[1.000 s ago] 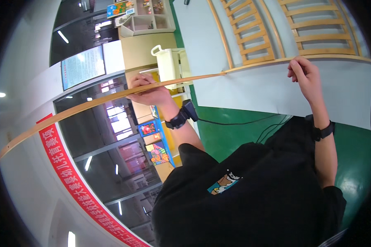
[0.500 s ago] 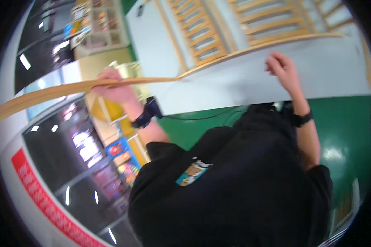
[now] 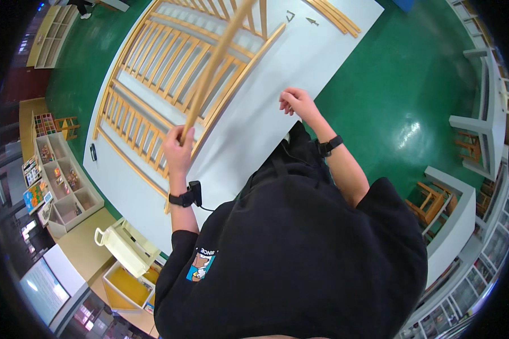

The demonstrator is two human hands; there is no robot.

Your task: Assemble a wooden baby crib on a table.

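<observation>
1. Currently, a long wooden strip (image 3: pixel 212 70) is grasped near its lower end by the left hand (image 3: pixel 178 148), left of the middle of the frame; the grip is closed around it, with the thumb laid along the right side.
2. The strip is slanted from that hand up to the top edge of the frame, and part of the slatted woodwork is covered by it in this view.
3. The right hand (image 3: pixel 299 104) is held right of the centre, in front of the tabletop (image 3: pixel 232 133) near its right-hand edge. Its fingers are loosely curled; whether anything is enclosed by this grip cannot be told.
4. On the tabletop, a smaller slatted panel (image 3: pixel 131 121) is laid at the left, and a larger slatted panel (image 3: pixel 165 61) is placed beside it, toward the top of the frame. Both are bordered on the right by a long wooden rail (image 3: pixel 247 69), by which the left hand is overlapped only in part, if at all; contact between them cannot be judged.
5. At the upper right of the tabletop, loose wooden bars (image 3: pixel 336 17) are laid side by side, with a small metal piece (image 3: pixel 312 21) to their left.
6. A small black object (image 3: pixel 93 151) is set near the tabletop's left edge.
7. A cream cart (image 3: pixel 127 248) is seen at the lower left, and a compartmented shelf (image 3: pixel 65 181) above it.
8. Green floor (image 3: pixel 373 85) is shown at the right, where a wooden stool (image 3: pixel 427 203) is partly hidden.
</observation>
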